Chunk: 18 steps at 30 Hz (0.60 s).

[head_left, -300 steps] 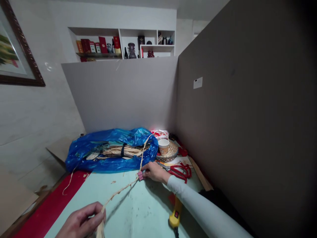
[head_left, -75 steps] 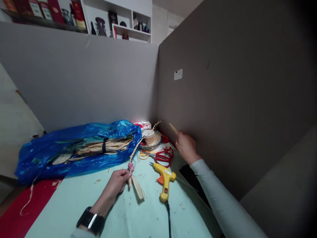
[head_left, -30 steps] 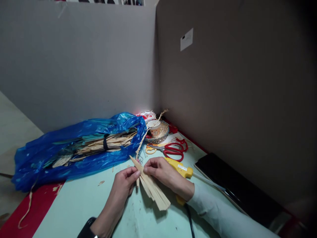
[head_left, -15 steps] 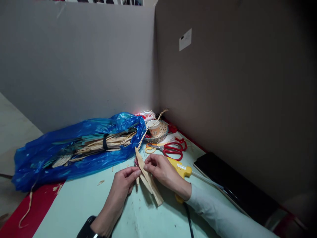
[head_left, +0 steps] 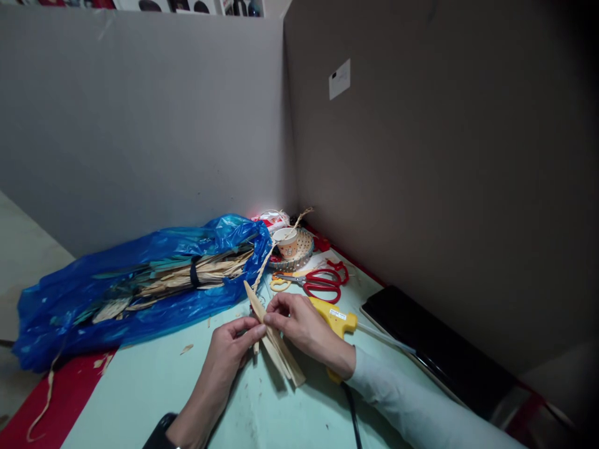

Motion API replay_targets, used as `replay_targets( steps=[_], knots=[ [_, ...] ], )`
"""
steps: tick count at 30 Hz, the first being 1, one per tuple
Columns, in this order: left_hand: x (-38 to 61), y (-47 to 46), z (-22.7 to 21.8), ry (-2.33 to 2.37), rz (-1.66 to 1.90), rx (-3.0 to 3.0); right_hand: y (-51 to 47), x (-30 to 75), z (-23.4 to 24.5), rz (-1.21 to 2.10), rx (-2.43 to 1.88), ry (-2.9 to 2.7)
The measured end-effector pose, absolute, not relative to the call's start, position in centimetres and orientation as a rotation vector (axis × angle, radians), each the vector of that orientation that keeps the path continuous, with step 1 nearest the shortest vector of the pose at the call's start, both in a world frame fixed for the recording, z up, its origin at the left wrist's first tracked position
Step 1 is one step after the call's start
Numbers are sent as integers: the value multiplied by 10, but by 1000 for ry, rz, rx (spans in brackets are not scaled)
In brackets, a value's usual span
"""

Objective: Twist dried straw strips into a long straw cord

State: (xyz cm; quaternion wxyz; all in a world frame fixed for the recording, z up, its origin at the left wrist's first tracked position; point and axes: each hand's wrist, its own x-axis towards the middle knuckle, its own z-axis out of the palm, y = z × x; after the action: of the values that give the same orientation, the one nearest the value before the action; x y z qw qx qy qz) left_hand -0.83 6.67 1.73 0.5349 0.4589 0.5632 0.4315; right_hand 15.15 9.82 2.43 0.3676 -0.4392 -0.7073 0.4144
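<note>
Between my two hands, above the pale green table top, is a folded strip of dry straw-coloured husk (head_left: 279, 354), its pointed tip slanting up and away. My left hand (head_left: 236, 343) pinches it from the left with thumb and fingers. From the other side my right hand (head_left: 299, 324) grips the same husk, fingertips close to the left thumb. A small dark reddish piece shows behind the husk, mostly hidden. A plaited straw cord (head_left: 264, 265) runs up from behind the husk tip toward a paper cup (head_left: 286, 243).
A blue plastic bag (head_left: 154, 249) with a banded bundle of dry husks (head_left: 219, 268) lies at left. Red-handled scissors (head_left: 322, 285) and a yellow glue gun (head_left: 339, 319) lie beyond my right hand. A black flat case (head_left: 435, 349) is at right. Grey panels (head_left: 187, 112) stand behind.
The view has shifted slightly. My fingertips have come closer together on the husk, and its lower layers are now narrower and more aligned.
</note>
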Motion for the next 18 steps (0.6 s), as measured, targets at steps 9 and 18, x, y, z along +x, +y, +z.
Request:
replay_targets(
  steps=[9, 18],
  knots=[
    [-5, 67, 19, 1385, 1061, 1073, 87, 154, 31, 689, -1233, -1939],
    [-9, 69, 12, 1392, 1080, 1110, 87, 149, 25, 774, -1178, -2042]
  ],
)
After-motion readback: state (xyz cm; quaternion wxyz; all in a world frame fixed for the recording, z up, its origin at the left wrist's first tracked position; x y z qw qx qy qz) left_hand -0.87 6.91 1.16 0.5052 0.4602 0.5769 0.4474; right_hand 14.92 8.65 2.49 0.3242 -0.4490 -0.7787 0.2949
